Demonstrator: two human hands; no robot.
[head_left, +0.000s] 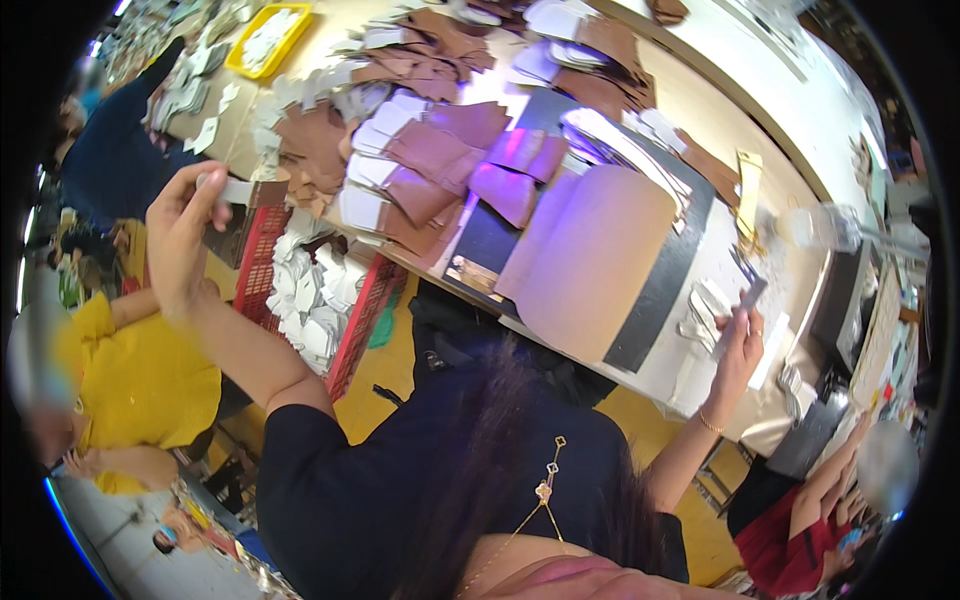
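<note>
My left hand [180, 245] is raised above the left end of the table, its finger and thumb pinched on a small white piece [238, 192]. A brown edge shows just beyond that piece; whether the two are joined I cannot tell. At the right, my right hand [738, 348] is closed round a small grey metal tool [754, 292] with a forked tip. White looped pieces [705, 310] lie beside it. Between my hands a curved tan sheet [600, 260] rests over a black board [645, 325]. Brown pieces with white ends [425, 165] overlap in rows left of the sheet.
Below my left hand stands a red crate [352, 340] holding white pieces. A yellow tray [296, 52] sits at the far left. Near the right edge are a clear plastic container [825, 228] and a yellow strip [748, 195]. People work on both sides, one in a yellow shirt [150, 390].
</note>
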